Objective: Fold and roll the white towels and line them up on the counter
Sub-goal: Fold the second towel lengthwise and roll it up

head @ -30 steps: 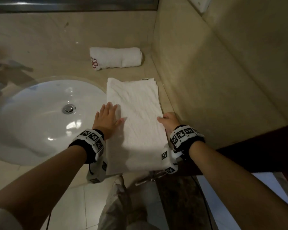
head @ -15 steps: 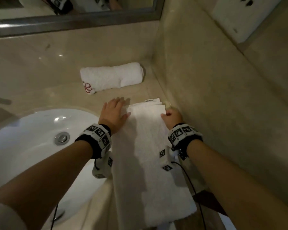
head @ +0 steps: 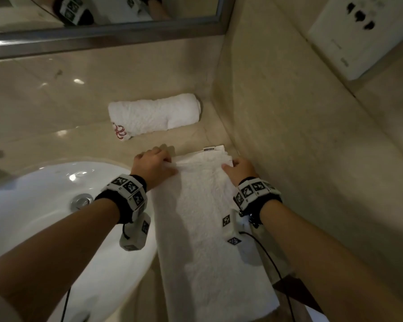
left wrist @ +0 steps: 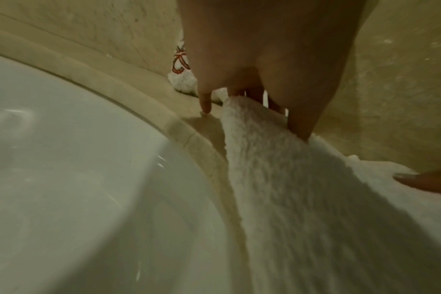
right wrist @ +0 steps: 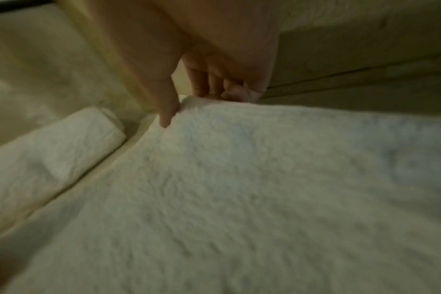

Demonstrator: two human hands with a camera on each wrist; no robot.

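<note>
A white towel (head: 205, 219), folded into a long strip, lies on the beige counter (head: 79, 140) between the sink and the right wall, its near end hanging over the counter's front edge. My left hand (head: 153, 167) grips the far left corner of the strip (left wrist: 259, 127), fingers curled behind its edge and thumb on top. My right hand (head: 239, 169) pinches the far right corner (right wrist: 239, 123) the same way. A rolled white towel (head: 154, 116) with a red embroidered mark lies crosswise further back, near the corner; it also shows as the roll (right wrist: 50, 147) in the right wrist view.
A white oval sink (head: 44, 217) with a metal drain (head: 80, 201) takes up the left side. The tiled wall (head: 300, 159) stands close on the right. A framed mirror (head: 102, 38) runs along the back; a white socket plate (head: 358, 36) is on the right wall.
Both hands slid from the middle of the strip to its far end and curled onto its two far corners. The view moved closer and tilted up.
</note>
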